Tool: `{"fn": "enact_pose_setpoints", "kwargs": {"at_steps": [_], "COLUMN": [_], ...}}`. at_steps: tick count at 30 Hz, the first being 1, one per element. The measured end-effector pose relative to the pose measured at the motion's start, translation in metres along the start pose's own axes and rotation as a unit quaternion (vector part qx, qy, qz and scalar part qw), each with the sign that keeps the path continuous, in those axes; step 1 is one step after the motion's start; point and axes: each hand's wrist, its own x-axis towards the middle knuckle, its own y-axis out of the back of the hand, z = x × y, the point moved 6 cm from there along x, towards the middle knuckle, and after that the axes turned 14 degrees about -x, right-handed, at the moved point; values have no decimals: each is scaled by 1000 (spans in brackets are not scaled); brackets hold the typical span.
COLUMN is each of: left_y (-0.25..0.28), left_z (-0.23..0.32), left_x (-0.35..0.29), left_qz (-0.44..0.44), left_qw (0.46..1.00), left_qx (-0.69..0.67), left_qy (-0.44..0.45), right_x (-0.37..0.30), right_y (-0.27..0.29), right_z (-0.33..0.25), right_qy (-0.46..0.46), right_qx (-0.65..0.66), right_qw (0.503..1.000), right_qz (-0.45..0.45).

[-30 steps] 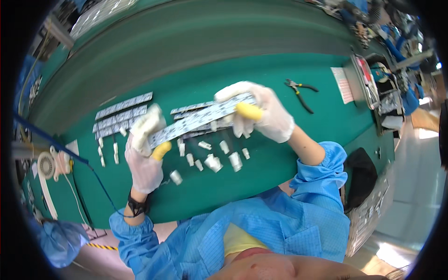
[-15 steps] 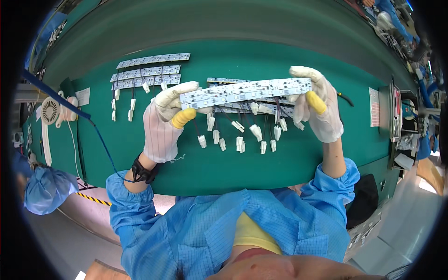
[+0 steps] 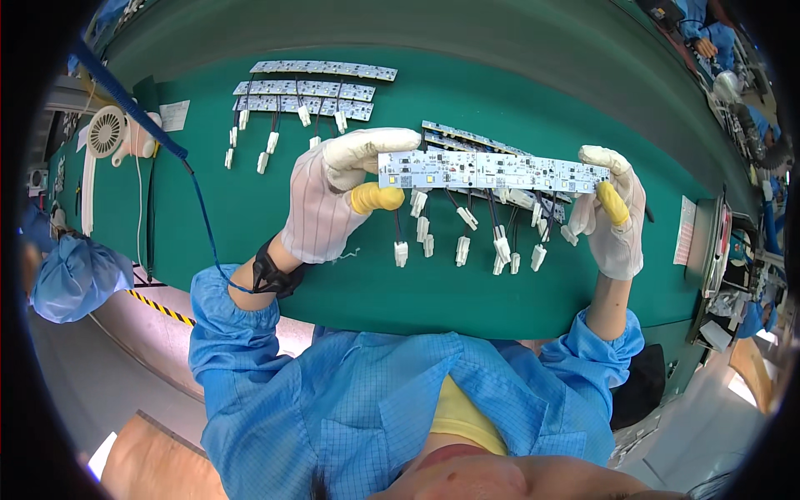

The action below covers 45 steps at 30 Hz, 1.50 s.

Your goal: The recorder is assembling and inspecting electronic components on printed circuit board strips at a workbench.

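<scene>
A long white LED circuit board (image 3: 500, 171) is held up level between my two gloved hands. My left hand (image 3: 342, 187) pinches its left end, with a yellow cot on the thumb below and the fingers above. At the other end my right hand (image 3: 615, 204) grips the board the same way, its thumb also in a yellow cot. Behind and beneath it lie more LED boards (image 3: 467, 137), partly hidden, in a loose pile on the green mat. Dark wires with white plug connectors (image 3: 501, 248) spread out from that pile toward me.
Three more LED boards (image 3: 312, 89) lie in rows at the far left, their connectors hanging nearer. A small white fan (image 3: 107, 132) stands by the left edge. A blue coiled cord (image 3: 133, 108) runs to my left wristband (image 3: 271, 271). Another person's blue sleeve (image 3: 79, 279) shows at left.
The view has turned, so the bench and far boards sit differently. The held board has shifted right in the picture and now slopes slightly down to the right. Both hands keep their hold.
</scene>
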Motion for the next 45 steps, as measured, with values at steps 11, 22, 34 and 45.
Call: {"fn": "enact_pose_setpoints", "kwargs": {"at_steps": [11,22,34,45], "left_y": [-2,6,12,17], "left_z": [2,-5,-7,-12], "left_x": [0,0,3,2], "left_qz": [14,35,80,91], "left_qw": [999,997,993,990], "left_qx": [-4,-49,27,-5], "left_qy": [-47,-57,-84,-105], "right_x": [-3,-6,-8,-9], "right_y": [4,1,3,1], "right_z": [-2,-9,-5,-13], "right_qy": [24,80,4,4], "right_qx": [21,39,10,-19], "right_qw": [999,996,999,999], "right_qz": [12,4,-37,-36]}}
